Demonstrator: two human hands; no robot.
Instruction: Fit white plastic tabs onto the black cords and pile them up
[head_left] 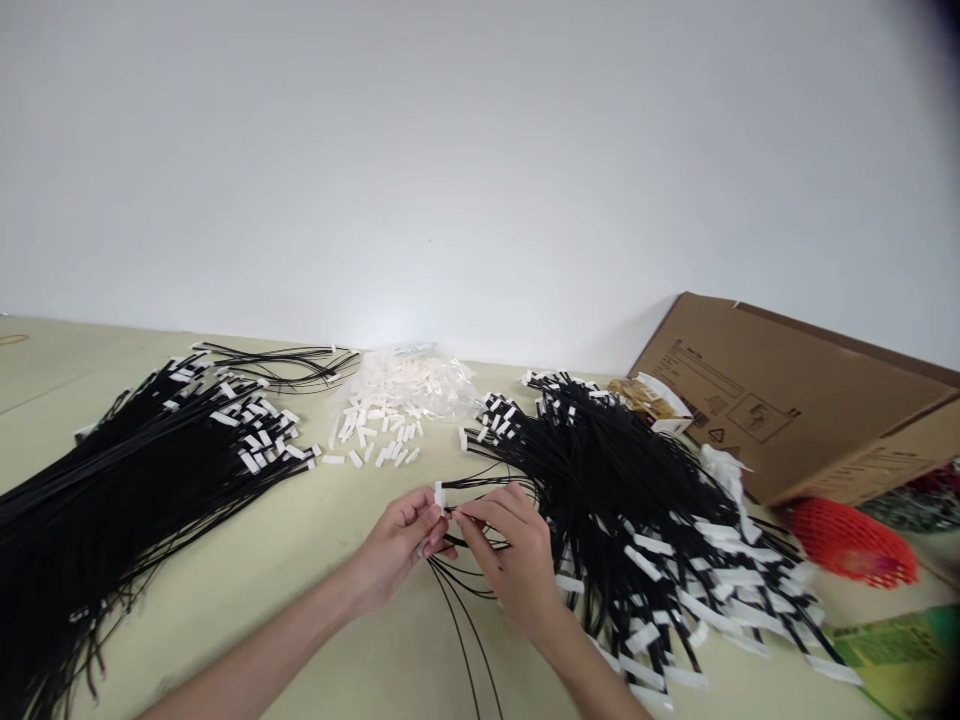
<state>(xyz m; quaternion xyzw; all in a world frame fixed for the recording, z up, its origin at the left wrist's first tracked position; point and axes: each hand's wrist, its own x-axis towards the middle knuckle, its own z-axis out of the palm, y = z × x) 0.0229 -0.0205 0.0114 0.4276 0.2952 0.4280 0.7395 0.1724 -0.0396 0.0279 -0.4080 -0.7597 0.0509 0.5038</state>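
With forearms (277,642) at seven and five: pinching a white connector (439,494) with left hand (409,530), at its one o'clock; pinching apparently a black wire (449,513) with right hand (517,545), at connector's four.

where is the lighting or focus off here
Head view: bright glow on the pale wall behind the plastic bag; both right-hand corners darkened; the green packet at lower right blurry; the left cable bundle so dark that strands merge.

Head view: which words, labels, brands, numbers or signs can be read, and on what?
No word or number can be read.
Cardboard box: printed lines, too small and blurred; one triangle sign and one framed drawing show, details unclear.
Green-and-yellow packaging: any print is too blurred to read.
Loose white pieces: no readable marking.
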